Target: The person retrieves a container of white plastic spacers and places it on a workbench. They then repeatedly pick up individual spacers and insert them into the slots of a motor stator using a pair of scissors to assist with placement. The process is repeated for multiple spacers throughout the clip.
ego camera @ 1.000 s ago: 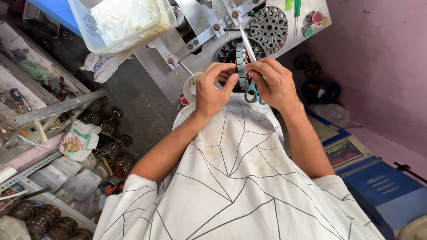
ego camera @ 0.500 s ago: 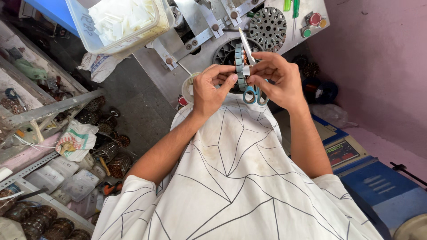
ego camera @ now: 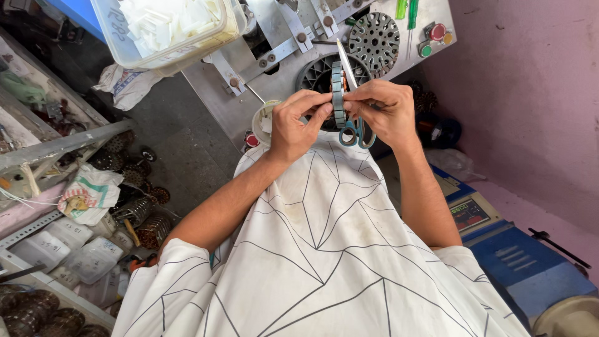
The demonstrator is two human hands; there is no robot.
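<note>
Metal stator ring (ego camera: pixel 337 93): one, pinched by left hand (ego camera: pixel 298 125); right hand (ego camera: pixel 384 112) grips one scissors (ego camera: pixel 354 118), ring too

shirt (ego camera: pixel 324 249): white, dark line pattern; scissors (ego camera: pixel 357 132): blue handles; wall (ego camera: pixel 530 93): pink

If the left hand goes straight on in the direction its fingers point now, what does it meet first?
The left hand points rightward, toward the other hand. Its fingers already pinch the grey ring-shaped stack, so that comes first; just behind it are the scissors and the right hand. Depth is hard to judge.
</note>
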